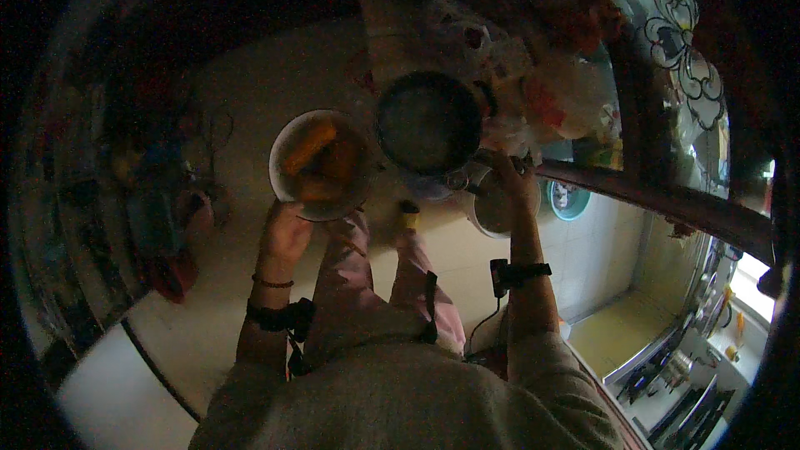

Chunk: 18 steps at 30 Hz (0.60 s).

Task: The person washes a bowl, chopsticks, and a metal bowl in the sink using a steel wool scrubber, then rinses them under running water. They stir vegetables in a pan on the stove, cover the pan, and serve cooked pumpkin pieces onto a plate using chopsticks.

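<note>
My left hand [287, 232] is closed on the near rim of a white bowl [277, 150], holding it up over the floor. Inside the bowl lie orange-brown pieces of food [308, 143]; their kind is too dim to tell. To its right is a dark round pan [428, 121] with a greyish inside that I cannot make out. My right hand [515, 182] is closed at the pan's right side, seemingly around its handle, which the fingers mostly hide. Bowl and pan are side by side with a small gap between them.
A cluttered table [392, 37] with plastic bags stands ahead to the right. Below my right hand is a pale round container [492, 215]; a turquoise basin [569, 202] sits farther right. A dark-framed glass door [667, 158] runs along the right. Dim clutter lines the left.
</note>
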### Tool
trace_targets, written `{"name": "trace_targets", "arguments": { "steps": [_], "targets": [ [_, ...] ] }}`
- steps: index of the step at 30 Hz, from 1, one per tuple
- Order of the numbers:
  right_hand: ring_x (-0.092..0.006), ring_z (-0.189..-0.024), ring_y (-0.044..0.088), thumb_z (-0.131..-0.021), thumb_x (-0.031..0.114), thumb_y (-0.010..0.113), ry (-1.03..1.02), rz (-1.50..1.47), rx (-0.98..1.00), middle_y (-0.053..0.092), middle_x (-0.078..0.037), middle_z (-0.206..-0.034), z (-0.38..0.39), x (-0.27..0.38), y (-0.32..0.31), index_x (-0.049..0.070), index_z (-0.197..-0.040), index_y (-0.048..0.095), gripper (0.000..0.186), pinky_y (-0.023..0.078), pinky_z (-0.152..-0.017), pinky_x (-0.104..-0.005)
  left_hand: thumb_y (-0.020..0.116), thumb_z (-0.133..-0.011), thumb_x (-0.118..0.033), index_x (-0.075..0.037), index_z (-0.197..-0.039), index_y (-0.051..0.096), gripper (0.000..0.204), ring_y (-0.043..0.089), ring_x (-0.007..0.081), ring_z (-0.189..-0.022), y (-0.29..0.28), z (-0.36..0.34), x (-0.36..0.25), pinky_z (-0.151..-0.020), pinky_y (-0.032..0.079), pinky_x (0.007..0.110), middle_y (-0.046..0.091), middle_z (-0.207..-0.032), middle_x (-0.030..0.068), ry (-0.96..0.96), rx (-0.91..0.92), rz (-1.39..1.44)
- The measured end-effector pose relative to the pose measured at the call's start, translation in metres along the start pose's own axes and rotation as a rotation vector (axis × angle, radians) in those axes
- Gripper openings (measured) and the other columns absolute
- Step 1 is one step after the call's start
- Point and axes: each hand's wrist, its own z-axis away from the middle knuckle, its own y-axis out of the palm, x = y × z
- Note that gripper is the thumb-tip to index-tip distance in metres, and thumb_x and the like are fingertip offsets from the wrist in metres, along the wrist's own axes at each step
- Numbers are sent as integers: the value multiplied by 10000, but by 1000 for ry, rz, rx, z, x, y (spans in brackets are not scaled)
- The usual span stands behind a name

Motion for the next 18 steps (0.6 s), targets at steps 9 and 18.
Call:
{"name": "trace_targets", "arguments": {
  "steps": [9,18],
  "targets": [
    [-197,-924,629,-860,239,705,100,-231,-146,654,-107,-1091,-10,-116,53,31,-1248,532,473,537,-724,-320,644,-832,-103,-33,-1327,503,520,475,307,-1264,-21,-43,-27,-1066,413,418,525,-1367,112,-73,229,-66],
    [-182,-981,626,-918,158,655,-35,-388,-287,658,-81,-1110,20,-42,49,22,-1226,574,346,510,-821,-302,582,-904,-142,-38,-1216,580,328,582,243,-1023,-11,-58,-20,-809,528,356,603,-1233,108,-73,23,-122]
  ]
}}
